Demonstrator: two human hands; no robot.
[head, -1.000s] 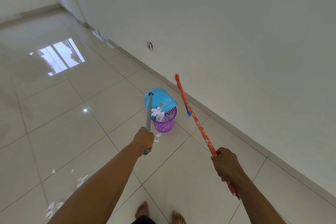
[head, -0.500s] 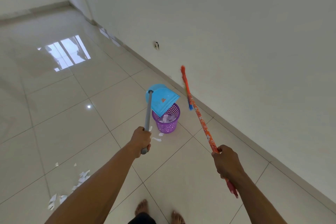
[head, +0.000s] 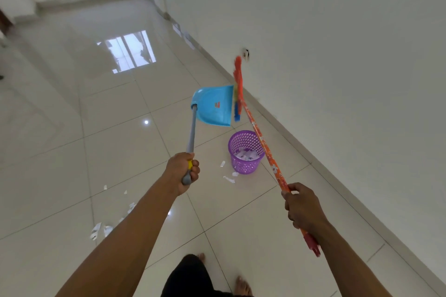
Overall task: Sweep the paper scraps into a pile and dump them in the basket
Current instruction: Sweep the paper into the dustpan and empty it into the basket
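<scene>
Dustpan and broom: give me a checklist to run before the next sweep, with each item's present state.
1. Left hand firmly around the dustpan handle: ok.
2. Right hand gripping the broom: ok.
3. Dustpan emptied: cannot tell, its inside faces away.
4. Basket upright with scraps inside: ok.
5. Floor around the basket free of scraps: not ok, a few spilled scraps lie beside it.
6. All paper collected: not ok, scattered scraps remain on the floor at lower left.
</scene>
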